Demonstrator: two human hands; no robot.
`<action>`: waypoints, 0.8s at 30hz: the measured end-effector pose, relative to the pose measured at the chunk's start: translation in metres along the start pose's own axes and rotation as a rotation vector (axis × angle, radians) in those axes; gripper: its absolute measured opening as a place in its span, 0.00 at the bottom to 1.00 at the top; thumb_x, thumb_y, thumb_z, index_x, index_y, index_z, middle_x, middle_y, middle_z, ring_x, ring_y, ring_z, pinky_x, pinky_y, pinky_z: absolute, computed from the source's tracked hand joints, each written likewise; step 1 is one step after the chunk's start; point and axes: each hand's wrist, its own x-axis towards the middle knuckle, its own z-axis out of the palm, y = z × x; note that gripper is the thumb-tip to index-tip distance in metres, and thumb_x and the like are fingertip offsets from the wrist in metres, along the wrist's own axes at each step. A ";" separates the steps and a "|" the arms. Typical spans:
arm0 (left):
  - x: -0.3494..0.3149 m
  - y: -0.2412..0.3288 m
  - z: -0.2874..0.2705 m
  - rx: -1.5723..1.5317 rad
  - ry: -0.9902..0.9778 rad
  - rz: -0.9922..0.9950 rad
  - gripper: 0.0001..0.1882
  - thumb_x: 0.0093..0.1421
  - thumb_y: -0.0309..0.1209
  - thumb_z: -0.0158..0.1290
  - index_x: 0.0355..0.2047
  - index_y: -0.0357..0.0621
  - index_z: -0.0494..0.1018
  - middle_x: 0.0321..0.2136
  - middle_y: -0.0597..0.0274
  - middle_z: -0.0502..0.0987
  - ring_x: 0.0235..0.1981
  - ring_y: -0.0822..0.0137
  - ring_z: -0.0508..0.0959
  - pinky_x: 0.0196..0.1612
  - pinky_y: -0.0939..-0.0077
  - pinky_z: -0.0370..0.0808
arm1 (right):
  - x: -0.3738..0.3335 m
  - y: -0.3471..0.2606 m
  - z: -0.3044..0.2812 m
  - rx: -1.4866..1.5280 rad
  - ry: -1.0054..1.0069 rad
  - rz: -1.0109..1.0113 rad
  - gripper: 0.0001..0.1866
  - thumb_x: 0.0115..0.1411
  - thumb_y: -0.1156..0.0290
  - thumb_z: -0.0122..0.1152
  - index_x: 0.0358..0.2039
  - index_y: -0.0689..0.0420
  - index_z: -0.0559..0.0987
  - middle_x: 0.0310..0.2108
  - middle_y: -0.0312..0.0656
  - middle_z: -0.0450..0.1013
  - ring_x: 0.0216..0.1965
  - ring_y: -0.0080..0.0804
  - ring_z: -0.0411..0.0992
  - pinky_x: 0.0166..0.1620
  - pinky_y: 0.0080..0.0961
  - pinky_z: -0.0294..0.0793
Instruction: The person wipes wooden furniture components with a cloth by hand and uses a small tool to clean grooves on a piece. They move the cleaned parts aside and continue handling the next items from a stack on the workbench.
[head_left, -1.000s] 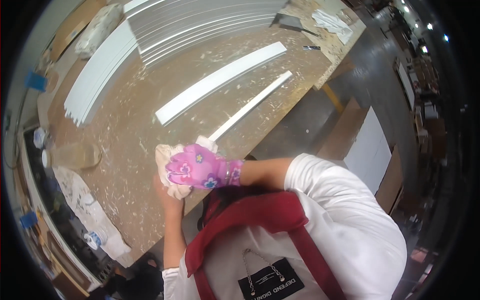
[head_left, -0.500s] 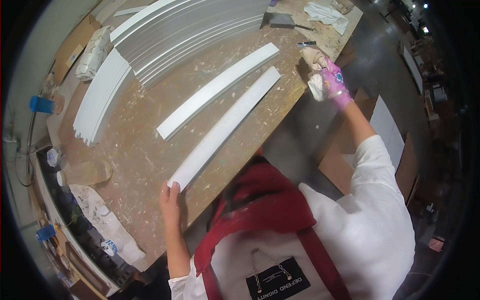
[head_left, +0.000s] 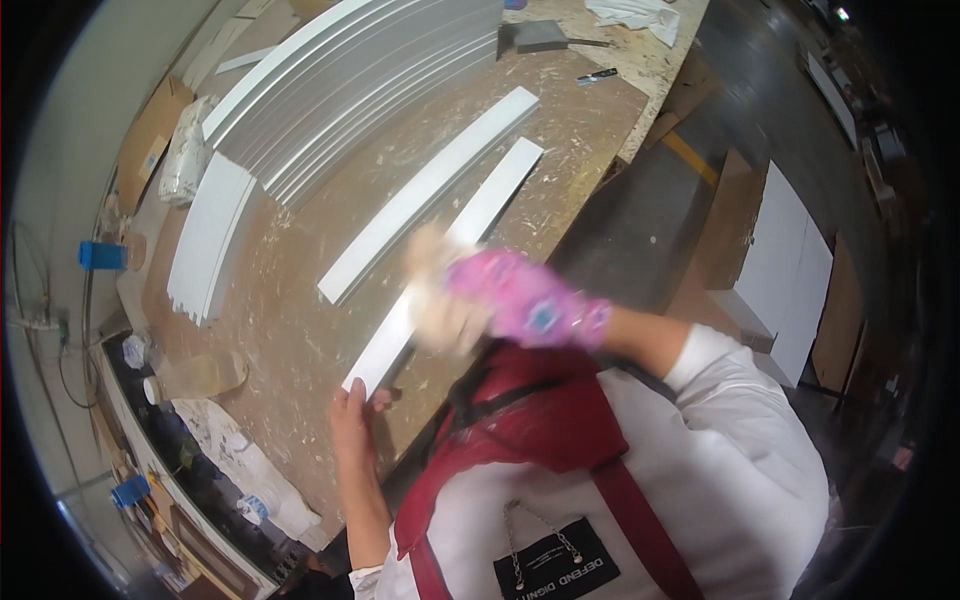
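Note:
Along the table's near edge lies a white strip (head_left: 375, 357), its middle hidden behind my right hand. My left hand (head_left: 352, 425) grips the strip's near end, fingertips on top and the thumb side at its edge. In a pink patterned glove, my right hand (head_left: 530, 300) is closed on a crumpled beige cloth (head_left: 440, 290) over the strip's middle. Both glove and cloth are smeared by motion, so I cannot tell whether the cloth touches the strip. A second, slightly curved white strip (head_left: 430, 195) lies just beyond, roughly alongside.
Stacked white curved strips (head_left: 370, 95) fill the far left of the worktable (head_left: 280, 420). A scraper-like grey tool (head_left: 535, 38), a small dark knife (head_left: 598, 76) and a white cloth (head_left: 640, 15) lie at the back. A jar (head_left: 200, 377) stands left; white-and-brown panels (head_left: 785, 270) lean right.
My right hand has swung left with the cloth, from beyond the table's right edge to above the near strip. My left hand stays at the strip's end. The view has shifted slightly.

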 end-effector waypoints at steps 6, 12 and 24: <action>-0.006 -0.005 -0.009 -0.145 0.010 -0.053 0.18 0.63 0.36 0.52 0.47 0.35 0.72 0.36 0.63 0.78 0.34 0.72 0.76 0.34 0.78 0.70 | 0.050 -0.038 0.069 -0.054 0.078 -0.215 0.18 0.60 0.57 0.56 0.52 0.40 0.76 0.49 0.37 0.71 0.53 0.41 0.66 0.59 0.39 0.62; -0.015 -0.014 -0.010 -0.123 -0.059 -0.077 0.19 0.62 0.40 0.54 0.44 0.35 0.72 0.27 0.57 0.79 0.24 0.68 0.78 0.32 0.79 0.71 | 0.002 0.082 0.023 -0.171 0.165 0.212 0.17 0.60 0.59 0.58 0.48 0.49 0.76 0.42 0.38 0.75 0.46 0.32 0.73 0.51 0.32 0.72; -0.048 0.025 -0.016 0.083 0.020 0.006 0.25 0.63 0.37 0.52 0.57 0.36 0.65 0.39 0.61 0.77 0.26 0.71 0.76 0.29 0.78 0.73 | 0.033 -0.004 0.004 0.280 -0.075 -0.019 0.21 0.56 0.63 0.54 0.50 0.53 0.74 0.54 0.45 0.70 0.57 0.39 0.67 0.62 0.39 0.61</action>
